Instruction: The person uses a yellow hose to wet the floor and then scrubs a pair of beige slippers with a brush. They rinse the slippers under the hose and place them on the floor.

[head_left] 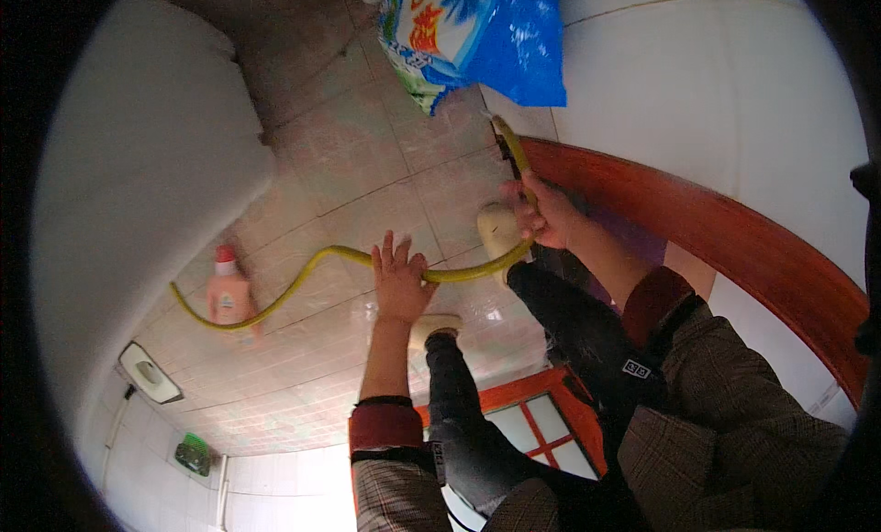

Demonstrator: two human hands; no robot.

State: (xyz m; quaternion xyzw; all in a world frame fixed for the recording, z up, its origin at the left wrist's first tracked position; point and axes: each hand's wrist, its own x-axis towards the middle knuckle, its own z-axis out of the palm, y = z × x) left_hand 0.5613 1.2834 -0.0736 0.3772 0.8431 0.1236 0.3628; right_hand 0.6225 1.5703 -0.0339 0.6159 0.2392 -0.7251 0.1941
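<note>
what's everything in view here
hose: one, yellow, centre
bottle: one, pink, red cap, left
bag: one, mostly blue, top
large fixture: one, white, left
oblong fixture: one, white, lower left
container: one, green, lower left
floor: one, pinkish tile, middle
wall tiles: several, white, upper right
trim: one, brown, right
paned frame: one, red, bottom
shoes: two, cream, centre
legs: two, dark, lower centre
sleeves: two, checked brown, bottom
left hand: one, bare, over hose
right hand: one, bare, holding hose
</note>
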